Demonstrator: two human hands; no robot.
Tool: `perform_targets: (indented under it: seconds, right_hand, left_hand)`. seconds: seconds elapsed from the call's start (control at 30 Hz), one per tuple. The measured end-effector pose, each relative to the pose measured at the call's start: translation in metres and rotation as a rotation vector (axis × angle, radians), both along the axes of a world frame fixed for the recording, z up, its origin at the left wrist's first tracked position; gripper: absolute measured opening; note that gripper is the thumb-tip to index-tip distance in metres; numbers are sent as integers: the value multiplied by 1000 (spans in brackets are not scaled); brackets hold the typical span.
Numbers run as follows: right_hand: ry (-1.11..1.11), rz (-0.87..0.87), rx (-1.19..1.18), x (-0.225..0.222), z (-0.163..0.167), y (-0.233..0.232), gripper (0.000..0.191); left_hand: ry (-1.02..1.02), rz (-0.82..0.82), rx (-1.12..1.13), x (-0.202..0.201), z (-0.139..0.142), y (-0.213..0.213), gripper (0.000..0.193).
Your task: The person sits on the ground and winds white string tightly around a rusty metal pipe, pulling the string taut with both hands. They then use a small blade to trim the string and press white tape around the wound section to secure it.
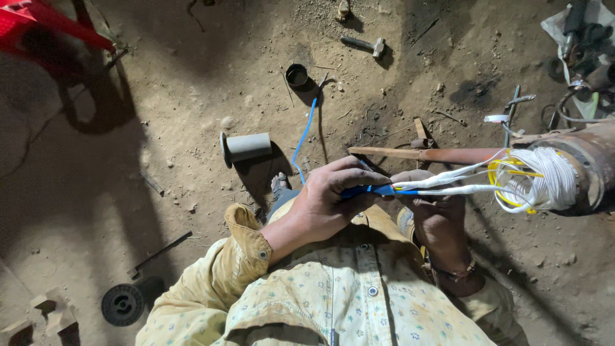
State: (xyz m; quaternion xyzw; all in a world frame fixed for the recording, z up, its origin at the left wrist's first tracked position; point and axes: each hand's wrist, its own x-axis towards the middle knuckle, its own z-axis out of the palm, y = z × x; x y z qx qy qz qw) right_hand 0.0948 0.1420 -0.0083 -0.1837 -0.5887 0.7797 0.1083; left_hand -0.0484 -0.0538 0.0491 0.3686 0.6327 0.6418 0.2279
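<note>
At the frame's centre, the left hand (330,202) and right hand (430,208) both clench the blue wire (378,190). Pulling hard might tear the white leads (448,181) from the motor (586,168).

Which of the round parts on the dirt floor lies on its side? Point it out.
The grey flanged spool, just above the left hand, lies on its side. The small dark cup stands with its mouth up, and the black disc lies flat.

Bare sandy dirt floor (160,160) under hard light, deep shadows, red plastic chair (38,25) in one corner.
</note>
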Motion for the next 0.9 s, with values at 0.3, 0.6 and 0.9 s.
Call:
perform_targets:
  seconds: [0.3,0.6,0.9]
  right_hand:
    - [257,17,1482,14,46,15,25]
    - [702,49,1985,-8,64,38,21]
    - [617,128,2017,21,71,37,17]
  left_hand:
    - [-101,-29,-33,2,1,6,22]
    - [-320,-94,13,9,-2,15,21]
    - [-302,-17,79,12,-6,18,27]
